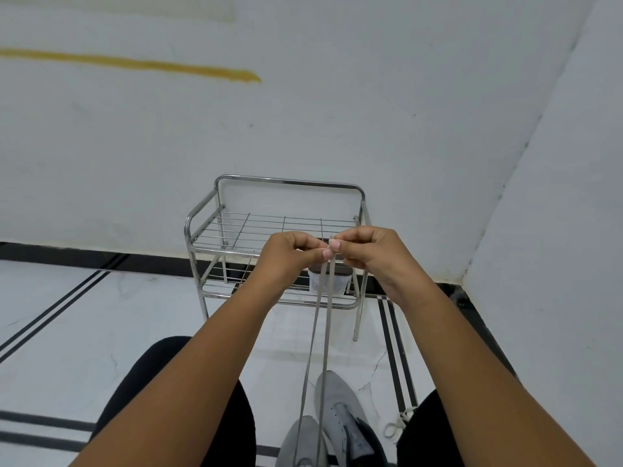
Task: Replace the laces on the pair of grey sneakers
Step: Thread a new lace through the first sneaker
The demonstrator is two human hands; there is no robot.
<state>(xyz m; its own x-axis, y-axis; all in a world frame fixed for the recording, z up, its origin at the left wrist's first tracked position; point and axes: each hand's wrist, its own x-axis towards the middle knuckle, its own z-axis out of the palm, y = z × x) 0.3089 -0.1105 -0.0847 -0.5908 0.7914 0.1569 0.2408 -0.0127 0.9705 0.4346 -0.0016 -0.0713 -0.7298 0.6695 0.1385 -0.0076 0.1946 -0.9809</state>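
White marble-look floor with black stripes, smooth and hard. Chromed wire rack against the wall, gridded shelves, small clear tub on the lower one. Two grey sneakers, soft knit uppers, down between the knees; old whitish lace coiled on the floor just right of them. Flat grey lace, two taut strands rising from the nearer shoe. Left hand and right hand raised together, each pinching a lace tip. Probably evening the ends: best to match tips, keep tension equal, avoid twisting the flat band.
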